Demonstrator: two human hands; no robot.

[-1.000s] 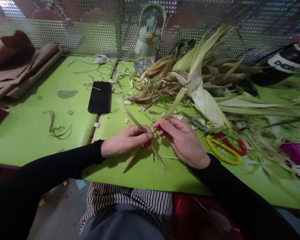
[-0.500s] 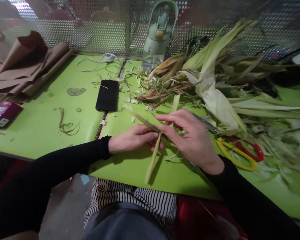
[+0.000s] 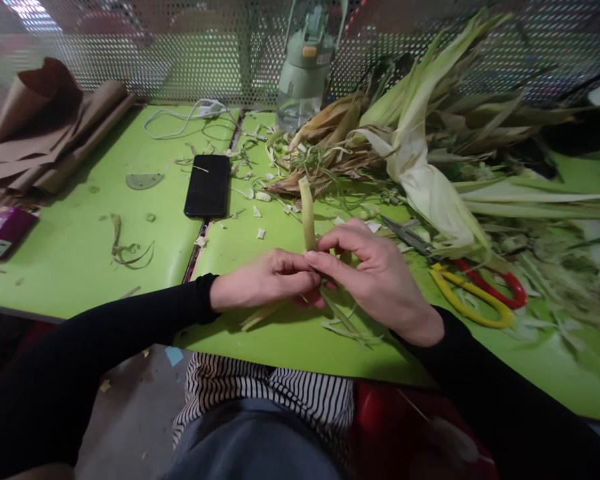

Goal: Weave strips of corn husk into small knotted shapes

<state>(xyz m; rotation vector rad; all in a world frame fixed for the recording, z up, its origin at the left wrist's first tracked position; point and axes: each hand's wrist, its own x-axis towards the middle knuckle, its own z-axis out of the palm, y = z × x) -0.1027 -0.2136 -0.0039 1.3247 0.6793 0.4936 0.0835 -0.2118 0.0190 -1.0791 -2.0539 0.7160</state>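
Observation:
My left hand (image 3: 265, 283) and my right hand (image 3: 375, 273) meet over the green table (image 3: 70, 247), both pinching narrow pale-green husk strips (image 3: 307, 213). One strip stands up between the fingertips; other ends lie flat on the table below my hands. Both hands are closed on the strips. Black sleeves cover both arms.
A heap of corn husks (image 3: 410, 140) fills the back right. Scissors with a yellow and a red handle (image 3: 473, 293) lie right of my right hand. A black phone (image 3: 207, 185), a white cable (image 3: 190, 113), a pale green bottle (image 3: 303, 67), brown paper (image 3: 45, 127) and a purple box (image 3: 0, 233) sit around.
The strips have been turned and crossed between my fingers: one that lay slanted now points up. My right hand has shifted over the left fingertips.

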